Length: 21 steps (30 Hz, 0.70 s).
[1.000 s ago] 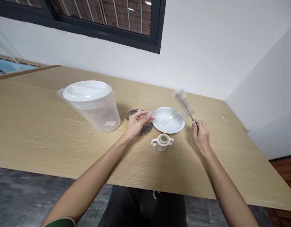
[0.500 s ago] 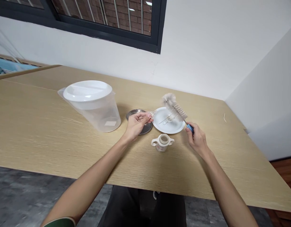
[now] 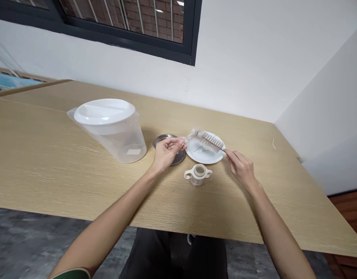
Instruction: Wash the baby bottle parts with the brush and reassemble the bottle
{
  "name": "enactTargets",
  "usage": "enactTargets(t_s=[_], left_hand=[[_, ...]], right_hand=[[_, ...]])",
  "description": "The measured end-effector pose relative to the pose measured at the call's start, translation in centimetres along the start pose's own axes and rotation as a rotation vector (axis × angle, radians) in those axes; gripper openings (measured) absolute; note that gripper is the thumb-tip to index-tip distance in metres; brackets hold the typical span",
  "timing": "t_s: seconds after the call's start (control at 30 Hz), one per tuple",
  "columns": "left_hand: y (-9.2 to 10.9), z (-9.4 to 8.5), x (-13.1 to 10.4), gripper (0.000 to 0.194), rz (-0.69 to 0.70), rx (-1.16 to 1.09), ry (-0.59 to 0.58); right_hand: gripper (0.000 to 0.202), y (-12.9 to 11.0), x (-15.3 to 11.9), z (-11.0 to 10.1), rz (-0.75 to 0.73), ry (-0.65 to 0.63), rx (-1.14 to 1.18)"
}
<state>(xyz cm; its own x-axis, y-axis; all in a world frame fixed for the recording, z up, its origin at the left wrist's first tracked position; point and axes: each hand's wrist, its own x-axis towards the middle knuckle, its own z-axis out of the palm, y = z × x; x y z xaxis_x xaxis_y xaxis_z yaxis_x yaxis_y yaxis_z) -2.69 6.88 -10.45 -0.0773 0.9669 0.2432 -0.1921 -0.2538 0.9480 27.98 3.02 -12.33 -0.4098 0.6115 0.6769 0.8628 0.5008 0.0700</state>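
Left hand point(image 3: 167, 153): fingers pinched on a small clear piece point(image 3: 184, 141); a fingertip grip at one end, probably to leave the far side exposed. Exact shape too small to tell.
Right hand point(image 3: 241, 166): fingers closed round the handle end of the bristle brush point(image 3: 208, 141); gripped well back, presumably for reach and to keep fingers off the bristles.
Brush: slanted over the white plate point(image 3: 206, 158), tip toward the clear piece. Touching or just short, can't tell.
White plate: beneath the brush, so likely a handy holder for the small clear parts point(image 3: 200, 150) lying in it, partly hidden.
Metal dish point(image 3: 180, 158): under left hand, beside plate; contents mostly covered.
Bottle point(image 3: 198, 176): upright, mouth open, two-handled collar on; near side of plate, between the forearms, so within easy reach of both.
Pitcher point(image 3: 120, 141): lidded, standing left on the worktop point(image 3: 79, 182), apart from the hands, leaving elbow room.
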Motion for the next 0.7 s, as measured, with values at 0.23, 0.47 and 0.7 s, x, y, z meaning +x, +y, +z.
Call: enactTargets(t_s=[0.23, 0.47, 0.7], left_hand=[[0.2, 0.1, 0.0, 0.044, -0.007, -0.018, 0.012], [0.2, 0.4, -0.3, 0.043, 0.009, -0.001, 0.003], [0.2, 0.2, -0.1, 0.047, 0.006, 0.000, 0.018]], right_hand=[[0.034, -0.4, 0.2, -0.1, 0.076, 0.191, 0.081], [0.045, -0.6, -0.1, 0.4, -0.044, 0.080, 0.035], [0.036, 0.5, -0.2, 0.3, 0.101, 0.155, -0.003]])
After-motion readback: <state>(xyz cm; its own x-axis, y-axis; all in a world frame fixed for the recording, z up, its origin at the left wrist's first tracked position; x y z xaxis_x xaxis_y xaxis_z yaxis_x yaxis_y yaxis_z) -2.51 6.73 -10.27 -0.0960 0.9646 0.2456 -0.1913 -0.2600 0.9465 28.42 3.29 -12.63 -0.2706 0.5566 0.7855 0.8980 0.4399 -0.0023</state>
